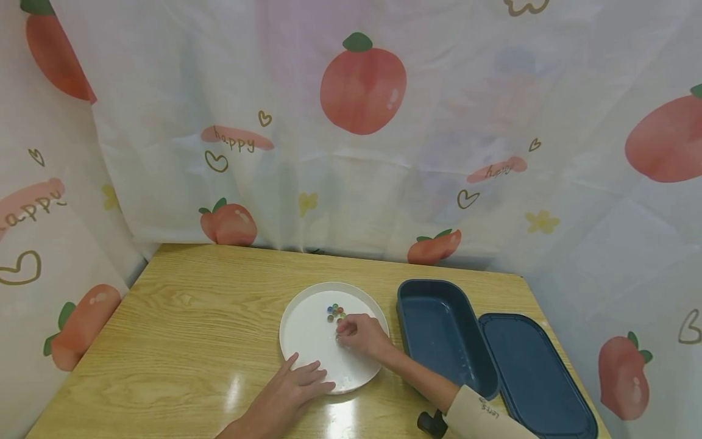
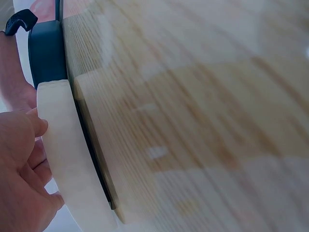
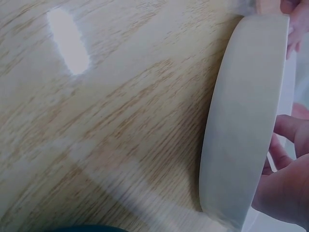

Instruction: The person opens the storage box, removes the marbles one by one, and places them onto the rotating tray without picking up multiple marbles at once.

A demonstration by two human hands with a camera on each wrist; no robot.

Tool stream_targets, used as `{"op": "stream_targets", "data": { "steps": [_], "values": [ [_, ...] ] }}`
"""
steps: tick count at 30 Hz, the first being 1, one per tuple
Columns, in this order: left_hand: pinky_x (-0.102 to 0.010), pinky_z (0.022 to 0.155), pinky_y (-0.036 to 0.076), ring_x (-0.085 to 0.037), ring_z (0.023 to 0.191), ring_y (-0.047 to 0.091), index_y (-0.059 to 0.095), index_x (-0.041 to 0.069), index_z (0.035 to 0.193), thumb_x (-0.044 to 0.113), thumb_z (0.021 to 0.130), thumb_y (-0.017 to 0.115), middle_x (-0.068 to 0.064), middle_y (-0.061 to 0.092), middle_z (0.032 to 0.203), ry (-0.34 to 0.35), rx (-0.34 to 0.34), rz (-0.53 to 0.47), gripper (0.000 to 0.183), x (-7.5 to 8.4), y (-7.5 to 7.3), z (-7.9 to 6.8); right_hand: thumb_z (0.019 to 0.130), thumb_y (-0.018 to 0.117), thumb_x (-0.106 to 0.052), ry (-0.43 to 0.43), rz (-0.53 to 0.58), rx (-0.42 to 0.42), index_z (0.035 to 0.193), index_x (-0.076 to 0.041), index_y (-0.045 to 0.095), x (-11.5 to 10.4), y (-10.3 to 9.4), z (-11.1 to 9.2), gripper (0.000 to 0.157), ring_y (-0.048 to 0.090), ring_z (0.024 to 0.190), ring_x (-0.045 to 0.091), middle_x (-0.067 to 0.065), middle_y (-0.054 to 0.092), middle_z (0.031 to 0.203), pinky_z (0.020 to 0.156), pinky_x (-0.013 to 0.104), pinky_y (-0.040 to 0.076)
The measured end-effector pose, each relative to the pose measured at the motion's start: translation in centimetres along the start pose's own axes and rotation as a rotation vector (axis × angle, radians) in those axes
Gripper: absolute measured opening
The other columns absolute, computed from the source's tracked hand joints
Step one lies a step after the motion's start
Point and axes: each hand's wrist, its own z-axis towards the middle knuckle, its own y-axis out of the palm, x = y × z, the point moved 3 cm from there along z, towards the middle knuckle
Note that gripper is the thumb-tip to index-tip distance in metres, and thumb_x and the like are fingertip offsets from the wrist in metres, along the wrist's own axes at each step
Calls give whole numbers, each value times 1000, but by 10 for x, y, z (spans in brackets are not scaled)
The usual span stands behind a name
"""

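Observation:
A round white tray (image 1: pixel 307 360) with a raised rim lies on the wooden table. Several small coloured glass marbles (image 1: pixel 335 311) sit grouped a little above its middle. Over the tray, my right hand (image 1: pixel 363 335) has its fingers curled, and the fingertips pinch what looks like a small marble (image 1: pixel 337 338), mostly hidden by them. My left hand (image 1: pixel 298 385) rests at the tray's near left rim with its fingers spread. In the left wrist view, the left fingertips touch the rim of the tray (image 2: pixel 72 145). The right wrist view shows the tray's side wall (image 3: pixel 244 116) beside the right hand (image 3: pixel 289 179).
A deep dark blue box (image 1: pixel 439 329) stands right of the tray, under the right forearm. Its flat blue lid (image 1: pixel 543 372) lies farther right. A black object (image 1: pixel 432 424) is by the right sleeve. A printed curtain (image 1: pixel 362 183) hangs behind the wooden table (image 1: pixel 208 305).

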Motion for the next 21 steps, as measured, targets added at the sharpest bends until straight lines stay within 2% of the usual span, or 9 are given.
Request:
{"op": "stream_targets", "data": {
  "steps": [9, 16, 21],
  "values": [
    [-61, 90, 49, -24, 111, 66, 74, 20, 112, 8, 78, 77, -1, 72, 112, -5, -1, -15, 37, 0, 0, 0, 79, 77, -1, 0, 3, 11, 89, -3, 73, -2, -4, 0, 11, 62, 71, 10, -1, 68, 75, 64, 25, 52],
    [-61, 91, 49, -24, 111, 66, 73, 21, 113, 8, 77, 78, -2, 72, 113, -16, -4, -13, 38, 1, 0, 0, 81, 72, -2, -89, 22, 42, 90, 1, 72, -7, -22, -1, 9, 60, 69, 6, -6, 64, 73, 62, 24, 52],
    [-61, 92, 48, -23, 112, 66, 73, 22, 114, 8, 77, 79, -1, 72, 113, -18, -6, -6, 40, 0, 0, 0, 86, 73, -5, 17, 78, 29, 98, 2, 71, -11, -39, -1, 13, 64, 79, 14, -1, 66, 83, 70, 30, 55]
  ]
}}
